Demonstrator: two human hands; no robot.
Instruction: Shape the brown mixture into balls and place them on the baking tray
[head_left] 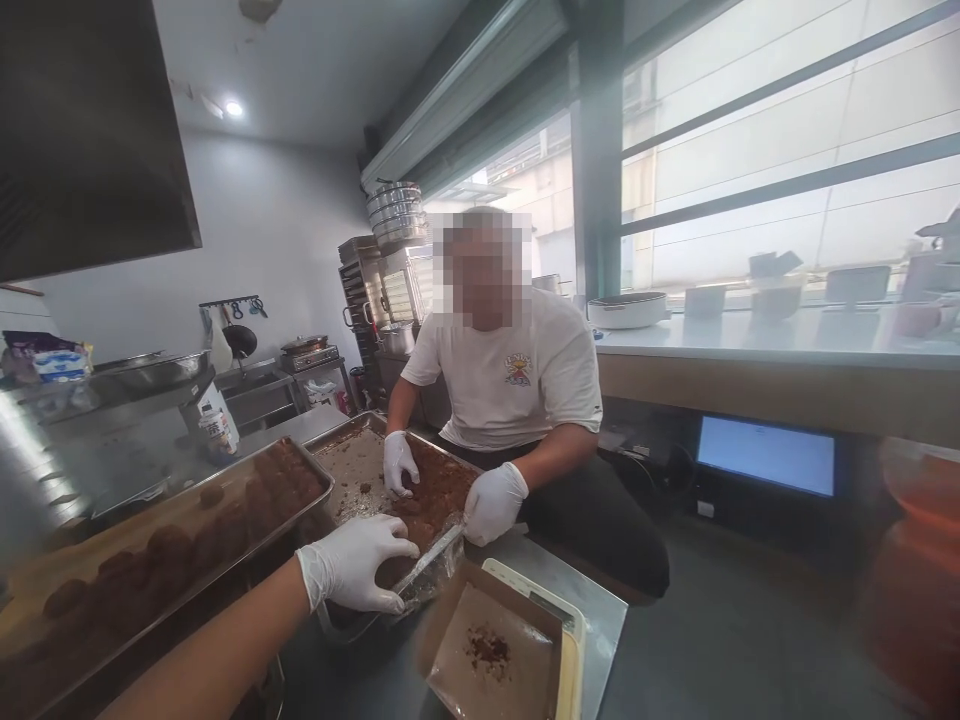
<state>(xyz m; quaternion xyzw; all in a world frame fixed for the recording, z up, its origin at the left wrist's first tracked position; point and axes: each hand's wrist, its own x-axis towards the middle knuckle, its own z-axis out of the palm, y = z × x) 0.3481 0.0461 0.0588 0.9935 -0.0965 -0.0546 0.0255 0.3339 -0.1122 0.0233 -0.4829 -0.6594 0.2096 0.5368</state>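
With brown balls point(169, 545) filling the near tray point(225, 575) and much mix point(435, 490) left in the far tray point(346, 428): about midway; left hand point(360, 565) curled over mix, right unseen.

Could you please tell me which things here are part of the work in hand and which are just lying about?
In use: left hand, tray of brown mixture, tray of shaped balls, brown paper, co-worker's gloved hands.

Lying about: stacked steamers, bottle, screen.
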